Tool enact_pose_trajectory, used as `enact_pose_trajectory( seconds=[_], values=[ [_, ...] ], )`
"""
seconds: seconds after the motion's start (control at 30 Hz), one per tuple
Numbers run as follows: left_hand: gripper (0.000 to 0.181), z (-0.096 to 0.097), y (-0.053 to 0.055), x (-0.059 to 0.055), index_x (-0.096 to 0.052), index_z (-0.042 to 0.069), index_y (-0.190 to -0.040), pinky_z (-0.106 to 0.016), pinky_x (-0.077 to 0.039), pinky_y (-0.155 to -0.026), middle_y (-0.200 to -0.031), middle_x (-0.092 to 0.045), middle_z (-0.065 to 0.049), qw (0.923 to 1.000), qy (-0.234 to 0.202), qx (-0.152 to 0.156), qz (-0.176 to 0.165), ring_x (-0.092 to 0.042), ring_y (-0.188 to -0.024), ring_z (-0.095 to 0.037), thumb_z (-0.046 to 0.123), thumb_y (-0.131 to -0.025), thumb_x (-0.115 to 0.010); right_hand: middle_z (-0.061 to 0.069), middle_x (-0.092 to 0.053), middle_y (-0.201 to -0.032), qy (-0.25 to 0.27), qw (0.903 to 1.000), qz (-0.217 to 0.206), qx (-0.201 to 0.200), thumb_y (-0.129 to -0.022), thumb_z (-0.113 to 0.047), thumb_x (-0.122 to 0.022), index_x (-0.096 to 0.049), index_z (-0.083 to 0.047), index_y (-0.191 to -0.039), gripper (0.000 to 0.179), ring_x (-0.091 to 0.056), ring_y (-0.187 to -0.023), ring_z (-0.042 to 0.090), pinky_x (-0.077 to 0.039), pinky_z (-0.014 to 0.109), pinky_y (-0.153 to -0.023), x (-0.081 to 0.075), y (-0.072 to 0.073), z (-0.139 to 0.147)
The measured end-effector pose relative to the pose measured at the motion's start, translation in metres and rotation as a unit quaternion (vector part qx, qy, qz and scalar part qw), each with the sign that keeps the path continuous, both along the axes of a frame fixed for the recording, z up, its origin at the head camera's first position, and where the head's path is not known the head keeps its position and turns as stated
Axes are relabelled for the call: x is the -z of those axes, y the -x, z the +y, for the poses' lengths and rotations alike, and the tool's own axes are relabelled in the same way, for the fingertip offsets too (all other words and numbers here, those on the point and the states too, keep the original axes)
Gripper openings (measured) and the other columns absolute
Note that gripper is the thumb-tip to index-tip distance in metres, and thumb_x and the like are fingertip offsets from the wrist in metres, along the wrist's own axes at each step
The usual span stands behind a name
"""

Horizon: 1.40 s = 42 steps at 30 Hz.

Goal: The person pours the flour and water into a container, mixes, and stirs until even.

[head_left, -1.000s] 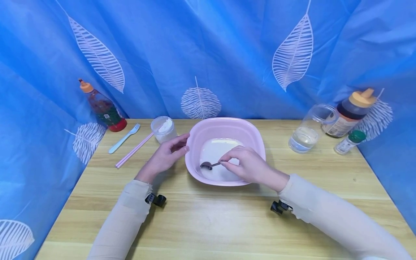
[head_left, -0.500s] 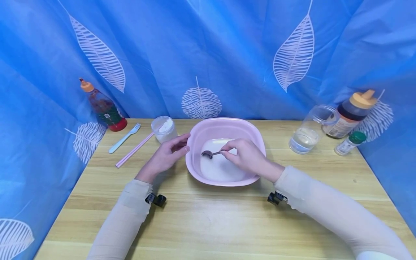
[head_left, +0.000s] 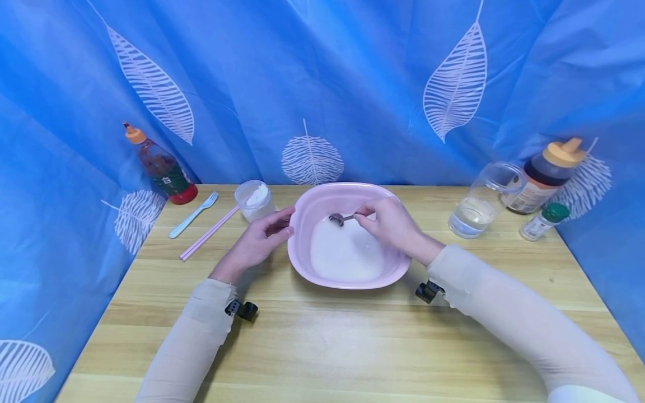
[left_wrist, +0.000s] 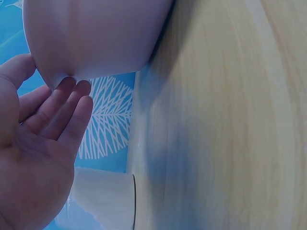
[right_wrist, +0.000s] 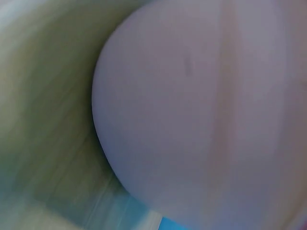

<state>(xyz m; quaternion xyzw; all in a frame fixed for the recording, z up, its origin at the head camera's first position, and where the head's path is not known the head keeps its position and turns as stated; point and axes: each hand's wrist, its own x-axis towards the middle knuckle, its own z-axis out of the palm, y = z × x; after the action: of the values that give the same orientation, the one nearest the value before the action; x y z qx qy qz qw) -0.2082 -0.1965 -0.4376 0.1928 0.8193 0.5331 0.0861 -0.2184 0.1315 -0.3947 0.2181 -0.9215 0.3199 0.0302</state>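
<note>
Right hand [head_left: 390, 225] pinching the spoon [head_left: 336, 219] in the pink basin [head_left: 300, 249]; left hand [head_left: 258, 239], thumb and fingers apart, touches its side!

Spread over wood-grain table [head_left: 322, 347].
Bears pink basin [head_left: 337, 193] at twelve o'clock, jar [head_left: 255, 210] toward eleven, sticks [head_left: 210, 232], fork [head_left: 194, 215] and red bottle [head_left: 163, 170] at ten, cup [head_left: 471, 215], dark bottle [head_left: 543, 176] and green-capped bottle [head_left: 543, 223] at two.
</note>
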Motion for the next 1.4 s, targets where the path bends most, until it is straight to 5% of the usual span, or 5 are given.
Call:
enact_pose_trajectory(
  seconds=[0.2,0.53,1.13,1.4],
  values=[
    [0.056,0.0,0.001,0.0,-0.049,0.001,-0.16,-0.057,-0.047,-0.122,-0.145,-0.066,-0.024,1.0,0.004,0.0,0.003,-0.064,-0.134,-0.04,0.016,-0.109,-0.065,0.014,-0.084,-0.101,0.005,0.9999,-0.012,0.008,-0.1,-0.014,-0.074,-0.082,-0.003,-0.095,0.015,-0.073,-0.1,0.033,-0.056,0.047,-0.094,0.0,0.007,0.0],
    [0.056,0.002,0.001,0.0,-0.049,0.001,-0.16,-0.056,-0.048,-0.122,-0.145,-0.066,-0.024,1.0,0.003,0.002,0.003,-0.064,-0.134,-0.04,0.016,-0.109,-0.065,0.012,-0.084,-0.096,0.033,0.996,-0.021,-0.081,-0.098,-0.008,-0.075,-0.083,0.0,-0.101,0.011,-0.078,-0.094,0.025,-0.065,0.05,-0.089,0.001,0.003,-0.007],
    [0.055,0.0,0.001,0.001,-0.049,0.002,-0.16,-0.055,-0.048,-0.122,-0.145,-0.066,-0.023,1.0,0.005,-0.004,-0.002,-0.064,-0.134,-0.038,0.017,-0.109,-0.065,0.002,-0.083,-0.095,0.021,0.9872,-0.065,-0.144,-0.099,-0.012,-0.077,-0.084,-0.012,-0.097,0.007,-0.066,-0.086,0.007,-0.054,0.026,-0.082,-0.008,-0.037,0.021],
    [0.055,-0.001,0.001,0.002,-0.049,0.002,-0.16,-0.053,-0.049,-0.121,-0.145,-0.067,-0.022,0.9999,0.011,-0.004,0.005,-0.064,-0.134,-0.037,0.017,-0.109,-0.064,-0.007,-0.082,-0.096,0.007,0.9822,-0.028,-0.186,-0.099,-0.01,-0.077,-0.083,-0.014,-0.097,0.008,-0.075,-0.094,0.01,-0.063,0.045,-0.09,-0.006,-0.044,0.034]
  ],
)
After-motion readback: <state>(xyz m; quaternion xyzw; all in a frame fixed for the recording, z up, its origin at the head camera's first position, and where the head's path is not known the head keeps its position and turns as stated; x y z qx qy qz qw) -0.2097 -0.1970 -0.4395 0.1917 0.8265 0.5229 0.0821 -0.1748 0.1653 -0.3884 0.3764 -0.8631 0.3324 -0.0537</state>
